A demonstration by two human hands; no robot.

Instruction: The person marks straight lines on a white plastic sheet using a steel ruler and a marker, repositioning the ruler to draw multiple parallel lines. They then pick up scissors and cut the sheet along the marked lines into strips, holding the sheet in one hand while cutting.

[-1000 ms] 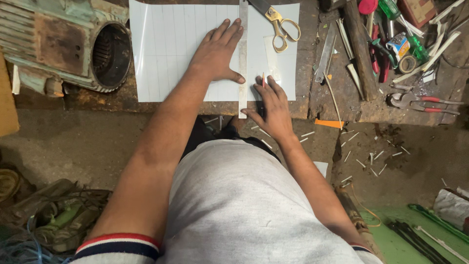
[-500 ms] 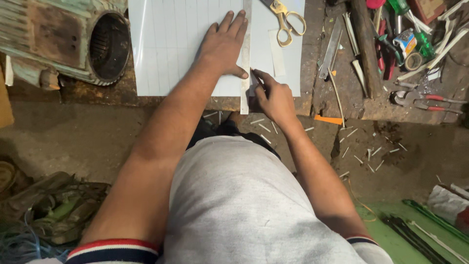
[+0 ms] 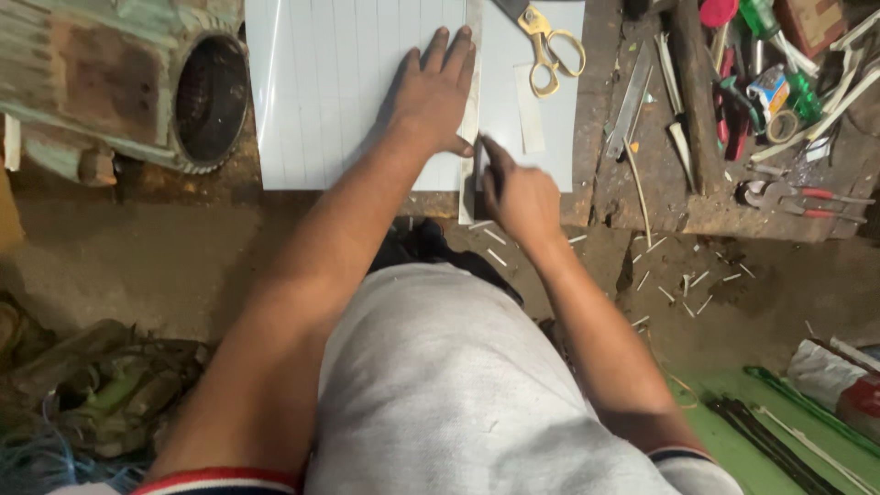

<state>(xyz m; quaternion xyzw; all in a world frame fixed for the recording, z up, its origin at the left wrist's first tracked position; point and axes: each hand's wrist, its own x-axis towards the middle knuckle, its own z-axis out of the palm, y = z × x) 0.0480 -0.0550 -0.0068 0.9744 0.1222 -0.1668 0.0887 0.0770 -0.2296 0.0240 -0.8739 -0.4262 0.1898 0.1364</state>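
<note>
A white lined sheet (image 3: pixel 330 92) lies on the worn workbench (image 3: pixel 642 197). A long pale straightedge (image 3: pixel 473 23) runs across it from far edge to near edge. My left hand (image 3: pixel 435 96) lies flat with fingers spread, pressing on the sheet and the straightedge. Just right of it, my right hand (image 3: pixel 522 197) is closed around a small dark cutter (image 3: pixel 483 163). The cutter's tip rests against the straightedge near the sheet's near edge.
Yellow-handled scissors (image 3: pixel 548 46) lie on the sheet's far right part. A rusty green motor housing (image 3: pixel 110 82) stands at the left. Pliers, tape and other tools (image 3: pixel 779 82) crowd the bench's right side. Small white offcuts (image 3: pixel 687 280) litter the floor.
My right hand has curled tighter around the cutter and shifted slightly along the straightedge. My left hand stays pressed in place. The view has drifted a little.
</note>
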